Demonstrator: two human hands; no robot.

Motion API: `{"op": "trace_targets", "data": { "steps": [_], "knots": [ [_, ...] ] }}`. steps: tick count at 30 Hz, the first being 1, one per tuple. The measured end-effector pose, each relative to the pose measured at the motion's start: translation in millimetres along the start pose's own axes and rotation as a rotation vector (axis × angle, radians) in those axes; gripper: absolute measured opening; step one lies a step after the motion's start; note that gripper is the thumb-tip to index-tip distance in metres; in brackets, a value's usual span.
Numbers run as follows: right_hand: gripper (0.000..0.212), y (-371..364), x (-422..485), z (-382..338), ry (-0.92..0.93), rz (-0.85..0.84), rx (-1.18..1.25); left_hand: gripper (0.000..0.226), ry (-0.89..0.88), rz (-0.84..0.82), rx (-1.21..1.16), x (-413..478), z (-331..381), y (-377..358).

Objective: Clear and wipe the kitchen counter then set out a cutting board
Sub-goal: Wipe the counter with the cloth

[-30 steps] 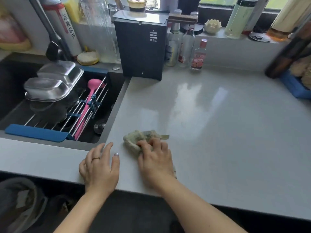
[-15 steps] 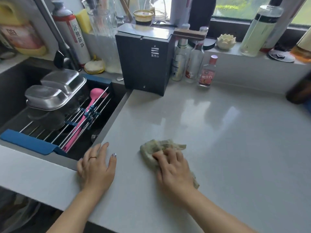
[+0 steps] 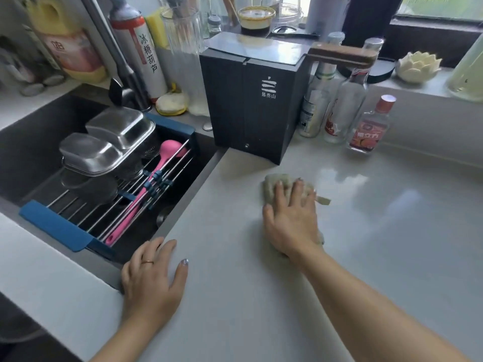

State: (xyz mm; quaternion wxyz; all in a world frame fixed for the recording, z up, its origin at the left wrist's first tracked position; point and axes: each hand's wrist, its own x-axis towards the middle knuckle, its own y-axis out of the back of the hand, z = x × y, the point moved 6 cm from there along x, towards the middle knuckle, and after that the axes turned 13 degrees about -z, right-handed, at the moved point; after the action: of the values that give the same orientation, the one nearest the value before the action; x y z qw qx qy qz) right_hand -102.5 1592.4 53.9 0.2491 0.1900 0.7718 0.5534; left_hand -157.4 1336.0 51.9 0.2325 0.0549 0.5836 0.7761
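A crumpled grey-green cloth (image 3: pixel 271 185) lies on the pale grey counter (image 3: pixel 392 244), just in front of the black box. My right hand (image 3: pixel 291 218) presses flat on the cloth with straight, spread fingers and covers most of it. My left hand (image 3: pixel 153 279) rests flat on the counter at the sink's near corner, a ring on one finger, holding nothing. No cutting board shows in view.
A black box (image 3: pixel 251 100) stands at the back of the counter with three bottles (image 3: pixel 339 105) to its right. The dark sink (image 3: pixel 52 158) on the left holds a blue-edged rack (image 3: pixel 56 227), steel containers (image 3: pixel 104 142) and a pink spatula (image 3: pixel 151 184). Jars and bottles line the windowsill.
My right hand has pushed the cloth away from the counter's front edge toward the black box. The left hand stays planted by the sink corner.
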Motion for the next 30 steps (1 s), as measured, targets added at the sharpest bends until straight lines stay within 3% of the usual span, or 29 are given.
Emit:
{"op": "trace_targets", "data": {
  "steps": [4, 9, 13, 16, 20, 25, 30],
  "knots": [
    [0.058, -29, -41, -63, 0.226, -0.222, 0.133, 0.073, -0.003, -0.004, -0.058, 0, 1, 3],
    [0.038, -10, -43, -57, 0.244, 0.0, -0.002, 0.064, -0.041, -0.019, -0.174, -3, -4, -1],
    [0.04, -9, 16, -77, 0.216, 0.07, -0.026, 0.036, -0.079, 0.047, -0.693, -5, -14, 12],
    [0.044, -8, 64, -97, 0.186, 0.069, -0.008, 0.026, -0.058, -0.046, -0.981, -1, -23, 20],
    [0.045, -22, 63, -123, 0.079, 0.023, -0.004, 0.034, -0.109, -0.128, -0.762, 14, -52, 41],
    [0.042, -45, -61, -180, 0.192, 0.115, -0.003, 0.048, -0.169, -0.124, -0.443, 41, -109, 70],
    [0.046, -82, -148, -239, 0.19, 0.018, 0.046, 0.047, -0.267, -0.078, -0.355, 47, -135, 70]
  ]
}}
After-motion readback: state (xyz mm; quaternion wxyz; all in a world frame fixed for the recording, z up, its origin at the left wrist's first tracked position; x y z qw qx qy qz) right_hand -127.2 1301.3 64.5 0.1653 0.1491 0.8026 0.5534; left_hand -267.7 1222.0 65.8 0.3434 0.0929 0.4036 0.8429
